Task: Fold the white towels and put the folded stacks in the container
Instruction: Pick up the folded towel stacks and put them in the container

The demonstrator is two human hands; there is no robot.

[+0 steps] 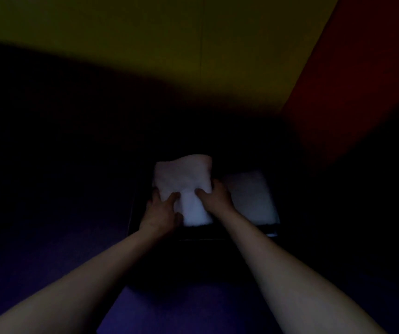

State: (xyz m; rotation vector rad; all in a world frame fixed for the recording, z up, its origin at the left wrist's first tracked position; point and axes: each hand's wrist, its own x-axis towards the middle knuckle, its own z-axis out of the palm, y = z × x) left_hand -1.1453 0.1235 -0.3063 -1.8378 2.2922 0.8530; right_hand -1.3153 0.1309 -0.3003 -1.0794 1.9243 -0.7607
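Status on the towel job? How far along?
Done: one folded white stack already lies in the dark container, right side. In hand: left hand and right hand grip a second folded stack over the left side. Left: release it; unfolded towels aren't visible, too dark.

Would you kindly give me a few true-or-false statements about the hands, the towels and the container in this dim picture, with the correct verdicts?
1. Both hands hold the same white towel stack. True.
2. The left hand hangs idle, away from the towels. False: it grips the stack's near left side.
3. A second white towel lies to the right of the held stack. True.
4. The right hand rests on the second towel. False: it grips the held stack's right side.
5. The dark container stands upside down. False: it is open upward, with towels in it.
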